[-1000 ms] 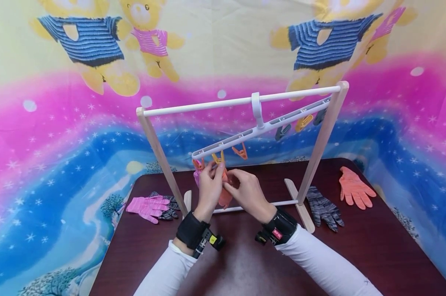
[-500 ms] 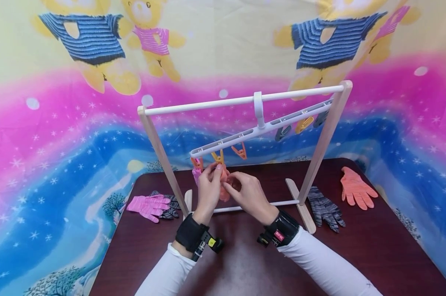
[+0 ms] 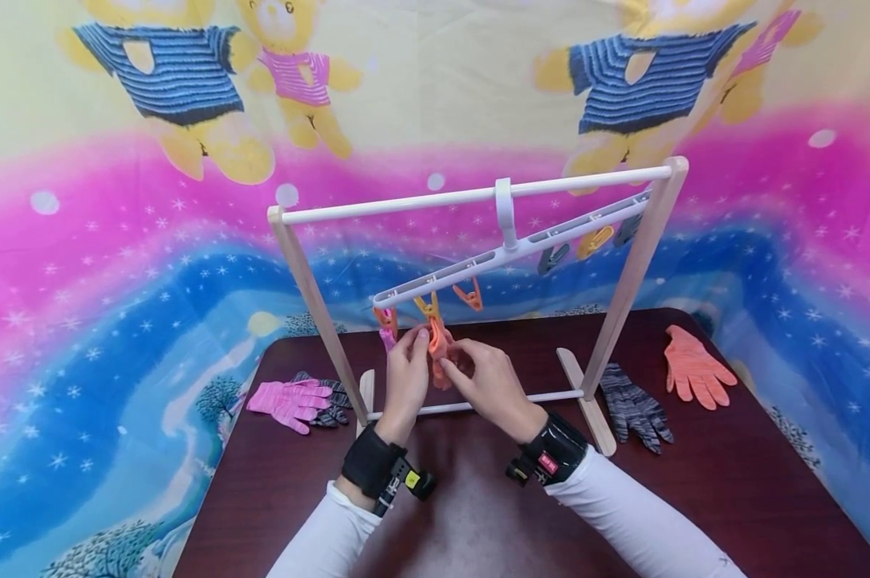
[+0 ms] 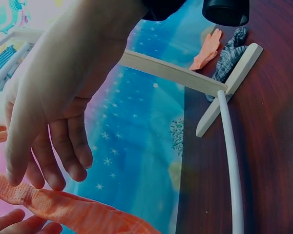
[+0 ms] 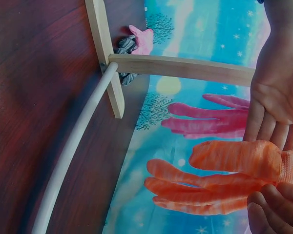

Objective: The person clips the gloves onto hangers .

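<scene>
An orange knit glove (image 3: 438, 347) hangs just below a yellow clip (image 3: 428, 303), fingers downward; its hold in the clip is hard to see. My left hand (image 3: 408, 376) pinches the glove near its cuff, thumb in front. From the other side my right hand (image 3: 494, 387) pinches the glove with thumb and index finger, the other fingers loose. In the right wrist view the orange glove (image 5: 224, 156) has its fingers spread apart. Behind it, a pink glove (image 5: 215, 122) hangs; the head view shows it under an orange clip (image 3: 385, 319).
A white clip hanger (image 3: 471, 269) slopes from the rack's top bar (image 3: 406, 207), carrying several clips. On the table, a pink glove (image 3: 290, 404) overlaps a dark grey one at left; a grey glove (image 3: 633, 405) and an orange glove (image 3: 695, 368) lie at right.
Both hands have shifted slightly down from the clip along the glove. The orange glove has turned and shows more between the hands.
</scene>
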{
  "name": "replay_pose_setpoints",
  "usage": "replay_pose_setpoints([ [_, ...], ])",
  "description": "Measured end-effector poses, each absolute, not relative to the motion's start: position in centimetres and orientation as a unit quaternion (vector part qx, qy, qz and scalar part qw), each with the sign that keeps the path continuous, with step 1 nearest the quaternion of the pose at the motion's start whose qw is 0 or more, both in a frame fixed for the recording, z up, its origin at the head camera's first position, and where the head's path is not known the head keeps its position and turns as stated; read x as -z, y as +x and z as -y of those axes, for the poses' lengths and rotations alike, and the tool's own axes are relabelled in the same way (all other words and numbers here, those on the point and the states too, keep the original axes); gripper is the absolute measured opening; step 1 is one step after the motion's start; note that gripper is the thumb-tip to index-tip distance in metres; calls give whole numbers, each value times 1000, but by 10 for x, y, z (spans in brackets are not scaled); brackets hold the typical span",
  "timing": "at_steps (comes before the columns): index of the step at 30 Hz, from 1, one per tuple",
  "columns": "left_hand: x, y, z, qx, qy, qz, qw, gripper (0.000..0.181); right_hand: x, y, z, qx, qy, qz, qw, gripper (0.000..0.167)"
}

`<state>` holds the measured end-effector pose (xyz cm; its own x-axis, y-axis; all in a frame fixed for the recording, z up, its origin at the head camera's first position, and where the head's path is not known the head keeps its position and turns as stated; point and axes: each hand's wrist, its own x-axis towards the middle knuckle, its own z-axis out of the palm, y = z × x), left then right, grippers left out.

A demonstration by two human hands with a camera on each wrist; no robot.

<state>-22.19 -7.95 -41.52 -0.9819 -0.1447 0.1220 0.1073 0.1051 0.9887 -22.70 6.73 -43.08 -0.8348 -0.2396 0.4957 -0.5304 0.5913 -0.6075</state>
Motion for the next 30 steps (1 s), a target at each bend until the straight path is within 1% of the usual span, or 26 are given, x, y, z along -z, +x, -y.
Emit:
replay_pose_setpoints([
  [6,421,-220,80,667,-6,739,97,40,433,-226,-69,-401,216,873,177,23],
  [13,425,-217,80,660,-6,746,85,41,435,-226,-70,-391,215,875,187,20],
  [20,431,-214,81,651,-8,753,94,41,440,-226,-73,-385,212,880,180,19],
  [30,442,-212,85,645,-15,760,81,39,448,-223,-78,-378,206,886,175,19],
])
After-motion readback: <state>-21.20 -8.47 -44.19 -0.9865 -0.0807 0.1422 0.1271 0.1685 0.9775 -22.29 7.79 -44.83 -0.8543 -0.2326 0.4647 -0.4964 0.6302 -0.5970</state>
